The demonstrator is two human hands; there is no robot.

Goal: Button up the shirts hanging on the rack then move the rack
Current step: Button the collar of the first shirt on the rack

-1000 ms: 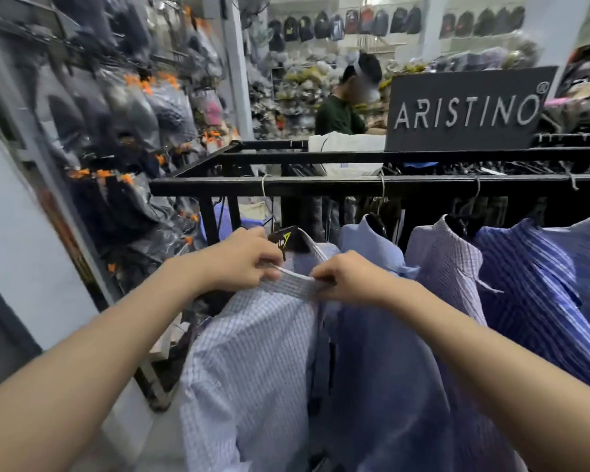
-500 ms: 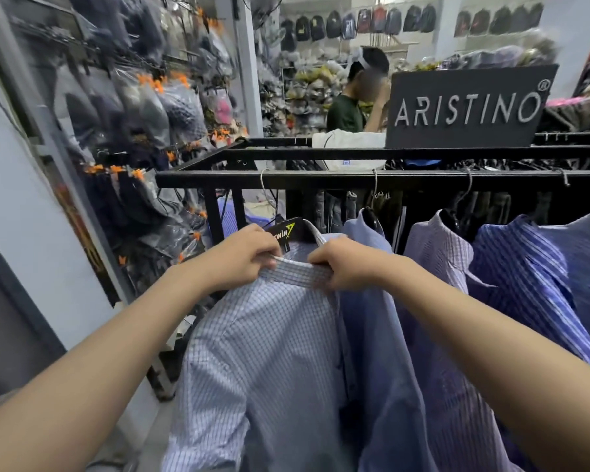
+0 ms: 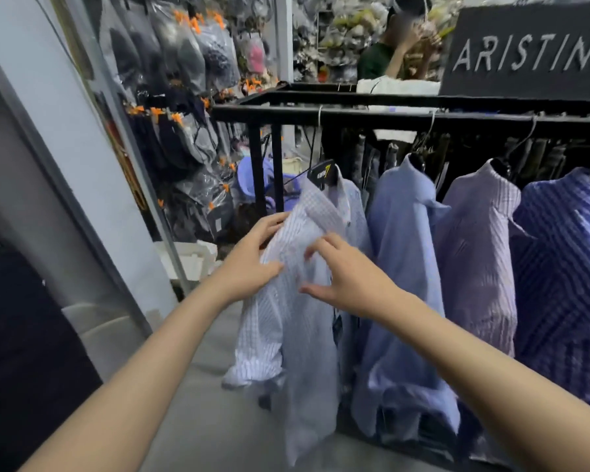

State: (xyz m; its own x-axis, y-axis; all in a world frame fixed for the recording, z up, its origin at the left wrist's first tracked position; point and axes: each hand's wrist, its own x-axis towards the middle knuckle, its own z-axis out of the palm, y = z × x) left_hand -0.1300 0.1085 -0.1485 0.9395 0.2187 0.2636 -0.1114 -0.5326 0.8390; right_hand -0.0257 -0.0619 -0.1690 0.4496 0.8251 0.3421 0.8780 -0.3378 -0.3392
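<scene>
The checked shirt (image 3: 307, 301) is hanging at the rack (image 3: 355, 114) rail's left end. The left hand (image 3: 249, 264) is cupping its edge, fingers loosely curled; the right hand (image 3: 348, 277) is spreading open against its front. Tugging sideways is risking slipping it off its hanger (image 3: 324, 172).

Dark sign (image 3: 528, 52) above the rack reading "ARISTINO" (last letter cropped), hanger label (image 3: 322, 172) illegible

Four shirts (image 3: 406, 267) side by side on hangers under the rack (image 3: 423, 119); sign (image 3: 528, 52) on top at right; bagged goods (image 3: 184, 97) left behind.
</scene>
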